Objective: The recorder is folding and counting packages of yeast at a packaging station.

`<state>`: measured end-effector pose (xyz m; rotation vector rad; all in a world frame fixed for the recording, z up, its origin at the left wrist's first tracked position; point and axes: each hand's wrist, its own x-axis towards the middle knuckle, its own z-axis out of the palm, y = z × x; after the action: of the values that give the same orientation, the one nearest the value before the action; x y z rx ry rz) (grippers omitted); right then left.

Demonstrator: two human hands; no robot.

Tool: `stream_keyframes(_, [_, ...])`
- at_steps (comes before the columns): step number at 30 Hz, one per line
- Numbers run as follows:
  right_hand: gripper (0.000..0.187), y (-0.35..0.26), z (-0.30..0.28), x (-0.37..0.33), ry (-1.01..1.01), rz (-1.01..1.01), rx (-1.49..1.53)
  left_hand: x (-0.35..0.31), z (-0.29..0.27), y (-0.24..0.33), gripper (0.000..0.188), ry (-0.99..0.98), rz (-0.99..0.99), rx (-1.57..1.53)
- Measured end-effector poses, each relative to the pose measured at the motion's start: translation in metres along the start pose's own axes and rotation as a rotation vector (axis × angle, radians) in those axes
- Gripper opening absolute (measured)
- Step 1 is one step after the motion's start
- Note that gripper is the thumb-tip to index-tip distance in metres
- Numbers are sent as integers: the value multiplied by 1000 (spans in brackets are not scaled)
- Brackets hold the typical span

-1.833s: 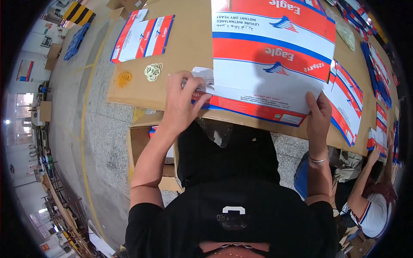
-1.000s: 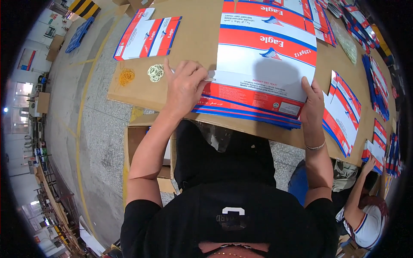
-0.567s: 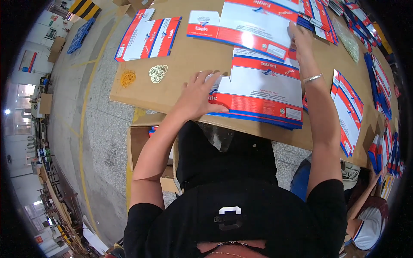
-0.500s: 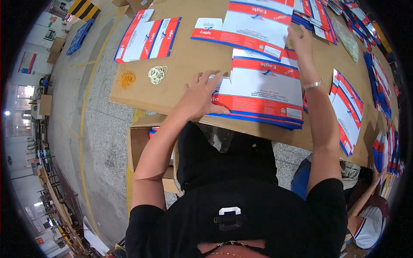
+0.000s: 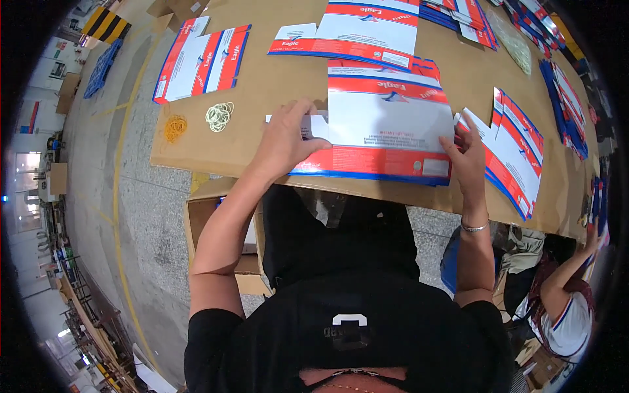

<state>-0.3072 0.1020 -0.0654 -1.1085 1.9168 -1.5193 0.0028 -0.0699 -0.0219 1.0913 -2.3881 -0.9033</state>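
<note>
A stack of flat, unfolded cartons (image 5: 386, 124), white with red bands and blue edges, lies on the table in front of me. At its left end, my left hand (image 5: 286, 139) rests with thumb and fingers spread around the white side flap. My right hand (image 5: 466, 154) is at the stack's right edge, fingers apart and slightly bent, the thumb touching the edge. Just beyond lies another stack of the same flat cartons (image 5: 370, 33). Further flat cartons (image 5: 514, 147) lie to the right of my right hand.
Left on the brown table (image 5: 255, 85) are flat cartons (image 5: 203, 59), a pile of orange rubber bands (image 5: 175, 128) and pale bands (image 5: 219, 116). A clear bag (image 5: 511, 42) and more carton stacks lie far right. An open cardboard box (image 5: 196, 216) stands below the table edge. A co-worker (image 5: 567, 314) sits at right.
My right hand has come down from the far stack to the right edge of the near stack. The blurred carton at the far stack now lies still. My left hand stays at the flap.
</note>
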Motion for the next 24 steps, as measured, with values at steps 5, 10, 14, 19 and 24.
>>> stream_keyframes(5, [59,2,-1,-10,-33,153,71,-9,-6,17,42,73,82,88])
stream_keyframes(10, [44,-5,-1,-21,22,112,-132,-16,-5,15,40,92,34,76])
stream_keyframes(14, [25,-47,10,-38,112,-114,394,-19,-17,22,34,174,200,113])
stream_keyframes(19, [24,-66,3,-39,211,-289,311,-20,-17,32,23,313,286,60])
stream_keyframes(24, [23,-60,-1,-51,292,-417,209,-25,-7,27,18,489,415,159])
